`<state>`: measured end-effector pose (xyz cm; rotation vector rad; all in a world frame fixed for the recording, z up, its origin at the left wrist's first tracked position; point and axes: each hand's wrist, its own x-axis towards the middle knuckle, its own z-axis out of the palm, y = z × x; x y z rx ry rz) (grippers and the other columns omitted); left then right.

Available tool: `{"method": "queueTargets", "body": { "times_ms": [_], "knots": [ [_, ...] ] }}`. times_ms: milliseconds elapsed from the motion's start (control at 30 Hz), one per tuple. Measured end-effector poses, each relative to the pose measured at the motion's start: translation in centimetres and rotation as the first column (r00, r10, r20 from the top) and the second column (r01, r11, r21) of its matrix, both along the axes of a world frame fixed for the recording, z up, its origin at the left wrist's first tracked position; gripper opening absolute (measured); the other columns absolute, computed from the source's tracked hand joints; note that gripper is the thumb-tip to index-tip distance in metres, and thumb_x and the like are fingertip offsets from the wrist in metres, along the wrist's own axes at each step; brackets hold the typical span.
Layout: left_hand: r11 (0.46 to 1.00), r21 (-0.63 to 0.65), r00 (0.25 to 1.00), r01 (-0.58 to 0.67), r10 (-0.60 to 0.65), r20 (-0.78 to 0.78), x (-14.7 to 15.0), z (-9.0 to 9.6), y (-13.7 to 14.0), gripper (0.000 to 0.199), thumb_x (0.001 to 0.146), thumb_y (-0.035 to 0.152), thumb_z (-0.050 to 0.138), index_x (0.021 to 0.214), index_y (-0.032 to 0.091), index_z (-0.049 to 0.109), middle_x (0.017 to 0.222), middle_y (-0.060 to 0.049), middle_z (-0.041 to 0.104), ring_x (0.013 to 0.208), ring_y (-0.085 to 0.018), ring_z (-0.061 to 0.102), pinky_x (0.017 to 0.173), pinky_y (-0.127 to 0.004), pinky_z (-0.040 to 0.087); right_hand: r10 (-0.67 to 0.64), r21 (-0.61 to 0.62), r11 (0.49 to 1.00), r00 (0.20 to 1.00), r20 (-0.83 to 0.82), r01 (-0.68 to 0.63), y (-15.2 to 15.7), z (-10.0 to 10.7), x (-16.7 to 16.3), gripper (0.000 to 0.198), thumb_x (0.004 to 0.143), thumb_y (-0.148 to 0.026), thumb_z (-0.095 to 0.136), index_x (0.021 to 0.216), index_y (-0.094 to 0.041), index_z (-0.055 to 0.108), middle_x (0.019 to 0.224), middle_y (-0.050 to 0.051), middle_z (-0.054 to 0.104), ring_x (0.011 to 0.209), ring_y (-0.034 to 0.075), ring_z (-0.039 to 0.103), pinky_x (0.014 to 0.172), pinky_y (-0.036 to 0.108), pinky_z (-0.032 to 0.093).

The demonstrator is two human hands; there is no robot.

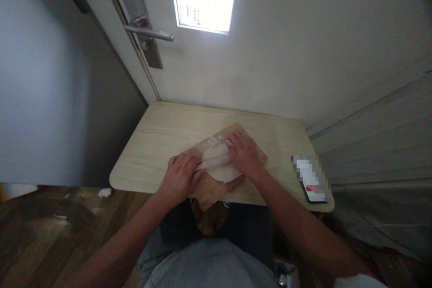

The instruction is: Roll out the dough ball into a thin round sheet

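Pale wood worktop (158, 144) stands against a white door (286, 54), phone (311, 180) at its right edge. White dough (218, 164) lies on a brown board (209, 191); left hand (180, 176) and right hand (243, 153) press flat on it, grip open.

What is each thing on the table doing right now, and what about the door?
Pale flat dough sheet: lying partly folded on the board, under both hands.
Brown wooden board: flat, its near corner overhanging the table edge.
Left hand: pressing the dough's left edge.
Right hand: flat on the dough.
Black phone: lying flat, screen lit.
White door: shut, metal handle level.
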<state>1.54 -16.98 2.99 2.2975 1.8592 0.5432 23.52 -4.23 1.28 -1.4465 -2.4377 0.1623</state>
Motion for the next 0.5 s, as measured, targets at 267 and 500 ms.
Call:
{"method": "queueTargets", "body": {
  "times_ms": [267, 500],
  "knots": [
    [0.988, -0.008, 0.988, -0.153, 0.153, -0.008, 1.4, 0.5, -0.1, 0.032, 0.098, 0.042, 0.048, 0.115, 0.021, 0.065, 0.119, -0.011, 0.067, 0.111, -0.03, 0.058, 0.097, -0.051, 0.04, -0.006, -0.001, 1.0, 0.993, 0.117, 0.007, -0.4, -0.3, -1.3, 0.047, 0.103, -0.039, 0.033, 0.142, -0.024, 0.053, 0.15, 0.007, 0.05, 0.142, 0.032, 0.034, 0.116, 0.055, 0.019],
    [0.977, 0.004, 0.976, -0.213, 0.213, -0.045, 2.8, 0.0, 1.4, 0.043, 0.099, 0.038, 0.044, 0.137, 0.024, 0.057, 0.145, -0.011, 0.055, 0.138, -0.035, 0.044, 0.115, -0.062, 0.022, -0.003, -0.003, 1.0, 0.991, 0.134, 0.003, 0.0, 0.0, -1.7, 0.048, 0.1, -0.035, 0.036, 0.143, -0.023, 0.053, 0.15, 0.008, 0.049, 0.14, 0.033, 0.036, 0.114, 0.055, 0.022]
  ]
}}
